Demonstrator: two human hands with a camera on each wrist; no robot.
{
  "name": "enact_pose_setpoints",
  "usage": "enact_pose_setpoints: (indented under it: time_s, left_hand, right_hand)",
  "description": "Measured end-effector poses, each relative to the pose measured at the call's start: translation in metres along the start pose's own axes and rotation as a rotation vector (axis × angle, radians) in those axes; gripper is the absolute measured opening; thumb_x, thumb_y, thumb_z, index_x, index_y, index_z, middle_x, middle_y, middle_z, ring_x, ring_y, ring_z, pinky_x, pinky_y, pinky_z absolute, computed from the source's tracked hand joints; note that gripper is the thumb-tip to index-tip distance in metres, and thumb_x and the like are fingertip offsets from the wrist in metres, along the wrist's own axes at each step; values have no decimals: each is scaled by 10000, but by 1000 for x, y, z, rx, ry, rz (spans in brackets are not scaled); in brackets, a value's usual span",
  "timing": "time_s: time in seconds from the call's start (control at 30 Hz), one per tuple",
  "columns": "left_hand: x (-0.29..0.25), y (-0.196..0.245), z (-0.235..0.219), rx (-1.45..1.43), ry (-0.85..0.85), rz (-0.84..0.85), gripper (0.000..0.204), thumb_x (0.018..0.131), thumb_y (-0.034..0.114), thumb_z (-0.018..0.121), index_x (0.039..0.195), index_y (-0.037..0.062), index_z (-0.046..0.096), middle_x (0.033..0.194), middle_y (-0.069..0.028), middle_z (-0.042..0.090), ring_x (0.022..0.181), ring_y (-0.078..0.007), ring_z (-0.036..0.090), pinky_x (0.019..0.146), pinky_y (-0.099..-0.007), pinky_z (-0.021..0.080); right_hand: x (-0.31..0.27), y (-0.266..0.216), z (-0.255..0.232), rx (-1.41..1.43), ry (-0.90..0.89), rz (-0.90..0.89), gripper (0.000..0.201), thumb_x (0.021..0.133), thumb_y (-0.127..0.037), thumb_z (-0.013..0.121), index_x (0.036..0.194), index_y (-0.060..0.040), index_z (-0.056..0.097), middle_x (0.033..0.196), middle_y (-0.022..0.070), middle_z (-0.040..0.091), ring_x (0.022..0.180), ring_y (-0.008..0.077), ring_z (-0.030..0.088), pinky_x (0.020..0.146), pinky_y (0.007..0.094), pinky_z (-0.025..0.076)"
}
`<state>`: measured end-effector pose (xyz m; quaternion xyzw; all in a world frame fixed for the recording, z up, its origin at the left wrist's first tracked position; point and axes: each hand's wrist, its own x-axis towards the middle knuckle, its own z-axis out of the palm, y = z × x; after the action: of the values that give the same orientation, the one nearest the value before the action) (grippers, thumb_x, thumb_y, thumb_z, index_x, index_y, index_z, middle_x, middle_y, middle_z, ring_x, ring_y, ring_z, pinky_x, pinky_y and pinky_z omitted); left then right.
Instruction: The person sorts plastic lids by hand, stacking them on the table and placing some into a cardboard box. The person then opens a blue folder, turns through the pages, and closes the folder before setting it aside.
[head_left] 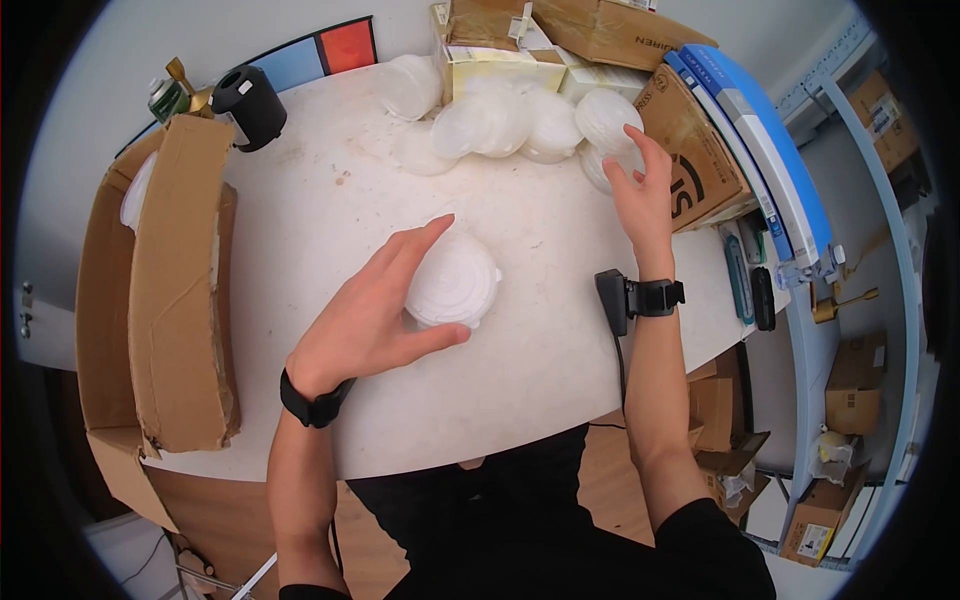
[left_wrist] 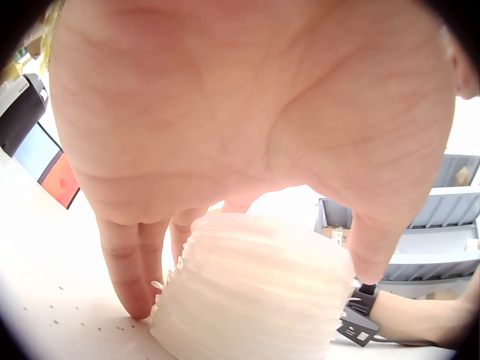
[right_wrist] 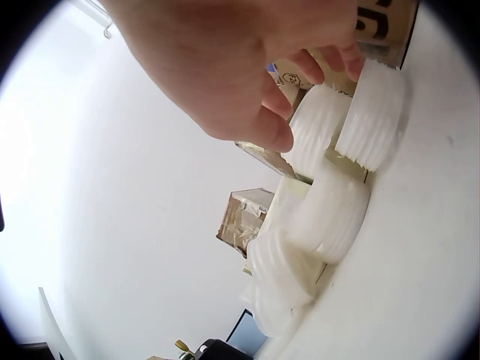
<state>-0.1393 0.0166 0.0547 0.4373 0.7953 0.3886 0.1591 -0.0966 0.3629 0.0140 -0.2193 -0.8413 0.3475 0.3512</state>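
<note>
From my end, I have the left hand [head_left: 365, 310] beside the near stack of lids [head_left: 452, 282], which rests on the pale surface [head_left: 520, 380]; its thumb and fingers are spread apart around the left side of that stack. In the left wrist view the stack's thin rims sit between them, but I cannot tell how firmly they touch it. My right hand [head_left: 645, 195] is at the back, thumb and fingers apart, reaching over the far stack of lids [head_left: 605, 118], next to the printed carton [head_left: 715, 165]; whether its fingertips touch is not plain to me.

The loose layers are what worry me. If I squeeze the near stack unevenly, its rims could slide over one another and the pile could shear or topple. At the back, closing on just the upper rims could leave the lower lids behind or fan them out. The neighbouring stacks [head_left: 550, 125] crowd close, so a sideways nudge there could send one rolling or spill it. The carton beside them leaves my right knuckles little room, and bumping it could knock the far stack askew
</note>
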Motion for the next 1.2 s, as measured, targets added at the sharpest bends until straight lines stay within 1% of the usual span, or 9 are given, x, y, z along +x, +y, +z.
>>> enact_pose_setpoints:
  time_s: [0.13,0.37,0.47,0.53,0.67,0.73,0.83,1.07,1.2]
  left_hand:
    - [0,-2,0,11,-12,-9,1010,786,291,884,1597,41,335,1498,-220,502,1365,-371,519,1145,-418,422]
    - [0,-3,3,58,35,49,939,811,322,846,1572,42,372,1425,-222,533,1283,-391,556,1070,-413,479]
    - [0,-2,2,49,19,31,962,801,308,864,1580,47,364,1466,-217,513,1326,-381,537,1108,-415,452]
    - [1,0,1,37,-1,11,984,792,298,881,1587,50,356,1507,-212,494,1366,-371,519,1145,-416,425]
    - [1,3,-1,15,-11,-7,970,800,298,876,1583,44,362,1482,-210,510,1357,-369,520,1139,-412,425]
    - [0,0,0,14,-6,-1,964,804,297,873,1581,40,364,1473,-210,515,1352,-369,522,1135,-411,427]
    - [-1,-3,1,11,20,52,955,810,299,869,1577,30,367,1463,-218,519,1343,-375,525,1128,-408,429]
    - [-2,-3,0,9,1,48,943,829,317,860,1575,18,366,1479,-230,501,1342,-383,522,1125,-405,431]
    - [-3,-8,3,43,35,106,927,849,377,819,1566,-1,368,1426,-261,515,1309,-406,526,1085,-423,462]
  right_hand:
    - [-2,5,2,-166,-2,-80,324,914,-263,755,1180,-107,656,1508,237,449,1455,456,336,1166,507,352]
    - [7,18,4,-38,49,-117,266,933,-288,761,1009,-61,645,1378,248,569,1392,431,474,1144,477,384]
    - [7,16,3,-2,23,-99,254,948,-262,742,1041,-52,635,1332,242,608,1325,412,551,1125,451,409]
    - [9,14,1,47,-1,64,297,947,-253,738,1143,-56,635,1350,229,601,1332,389,556,1117,441,423]
    - [7,11,8,116,22,-10,398,937,-261,744,1260,-67,616,1352,214,599,1304,364,566,1110,429,433]
    - [7,10,9,-3,-94,-95,493,916,-285,765,1335,-86,599,1383,206,578,1270,363,562,1111,430,434]
    - [20,-8,-8,-36,-267,81,504,881,-316,797,1276,-71,602,1397,214,552,1249,370,552,1102,425,436]
    - [57,-19,-7,-256,-322,-95,568,798,-360,867,1153,-36,565,1359,248,530,1257,379,540,1059,428,458]
    - [71,-13,12,-237,-274,-104,772,759,-376,888,1339,-35,509,1402,263,509,1308,398,519,1091,429,451]
